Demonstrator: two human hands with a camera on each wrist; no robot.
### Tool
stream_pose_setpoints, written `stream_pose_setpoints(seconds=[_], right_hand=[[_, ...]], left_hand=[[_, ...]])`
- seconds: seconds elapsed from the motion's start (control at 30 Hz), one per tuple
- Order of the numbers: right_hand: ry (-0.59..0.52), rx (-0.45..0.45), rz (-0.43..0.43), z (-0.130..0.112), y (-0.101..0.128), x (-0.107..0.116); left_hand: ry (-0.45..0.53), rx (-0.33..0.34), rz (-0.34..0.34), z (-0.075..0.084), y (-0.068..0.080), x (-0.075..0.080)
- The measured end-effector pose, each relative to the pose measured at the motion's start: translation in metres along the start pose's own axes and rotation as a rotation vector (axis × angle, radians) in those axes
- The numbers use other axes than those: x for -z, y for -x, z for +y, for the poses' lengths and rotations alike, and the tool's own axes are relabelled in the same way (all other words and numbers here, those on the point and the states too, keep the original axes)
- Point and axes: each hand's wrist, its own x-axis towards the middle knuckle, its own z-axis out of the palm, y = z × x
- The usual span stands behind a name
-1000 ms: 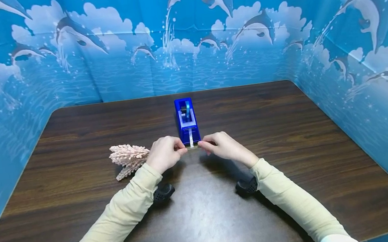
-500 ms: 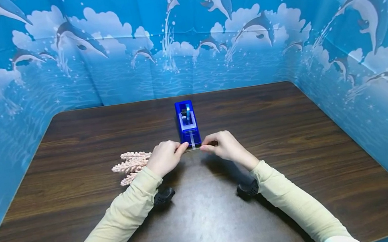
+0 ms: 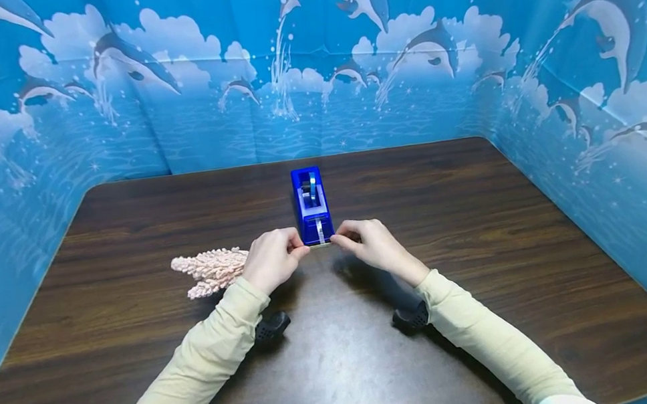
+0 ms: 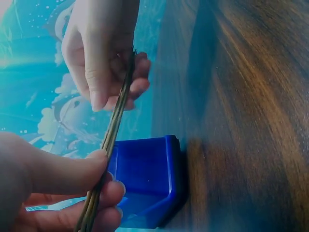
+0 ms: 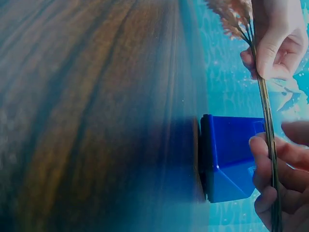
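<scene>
A bunch of dried flowers with pale pink, fluffy heads point(image 3: 207, 271) lies sideways between the hands, heads to the left. My left hand point(image 3: 274, 255) pinches its thin brown stems point(image 4: 113, 128) between thumb and fingers, just below the heads. Toward the stem ends, my right hand point(image 3: 372, 243) holds them in its curled fingers point(image 5: 264, 166), with the thumb standing off the stems in the right wrist view. Directly beyond the stems stands a blue tape dispenser point(image 3: 305, 214). A strip of clear tape point(image 3: 319, 231) runs down its front to the stems.
The dark wood-grain table point(image 3: 470, 211) carries the dispenser. Black devices point(image 3: 411, 316) sit under both wrists. A blue curtain point(image 3: 199, 129) printed with dolphins closes off the back and sides.
The flower heads have turned and shifted slightly left. My left thumb, stretched toward the tape half a second ago, is drawn back to the stems. The stems sit closer to the dispenser's front.
</scene>
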Motion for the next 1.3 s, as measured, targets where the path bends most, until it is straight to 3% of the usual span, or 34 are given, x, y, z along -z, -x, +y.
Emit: stream_pose_setpoints(seconds=[0.17,0.4,0.57,0.7,0.8,0.87,1.0,1.17,1.3], right_hand=[[0.046,0.005,0.002,-0.0016,-0.0009,-0.0023],[0.089,0.052,0.114,-0.0039,0.0026,-0.0017],[0.078,0.066,0.128,-0.0040,0.0029,-0.0004],[0.079,0.058,0.119,-0.0046,0.0023,0.0004],[0.088,0.055,0.095,-0.0054,0.0024,0.0009],[0.088,0.063,0.064,-0.0065,0.0026,0.0016],[0.051,0.065,-0.038,-0.0069,0.0030,0.0029],[-0.001,-0.010,-0.180,-0.0035,0.0024,0.0018],[0.008,-0.027,-0.194,-0.0025,0.0024,0.0004]], left_hand=[[-0.005,0.001,0.017,-0.0004,0.0000,0.0019],[0.036,-0.006,-0.009,-0.0012,0.0005,-0.0003],[0.047,0.062,-0.054,-0.0018,0.0003,-0.0012],[0.004,0.054,-0.148,-0.0017,-0.0006,-0.0023],[-0.018,0.023,-0.224,-0.0020,-0.0009,-0.0028],[-0.025,0.010,-0.236,-0.0024,-0.0003,-0.0024],[-0.043,-0.012,-0.193,-0.0035,0.0002,-0.0019],[-0.050,-0.040,-0.158,-0.0032,0.0004,-0.0015],[-0.043,-0.036,-0.139,-0.0021,0.0007,-0.0010]])
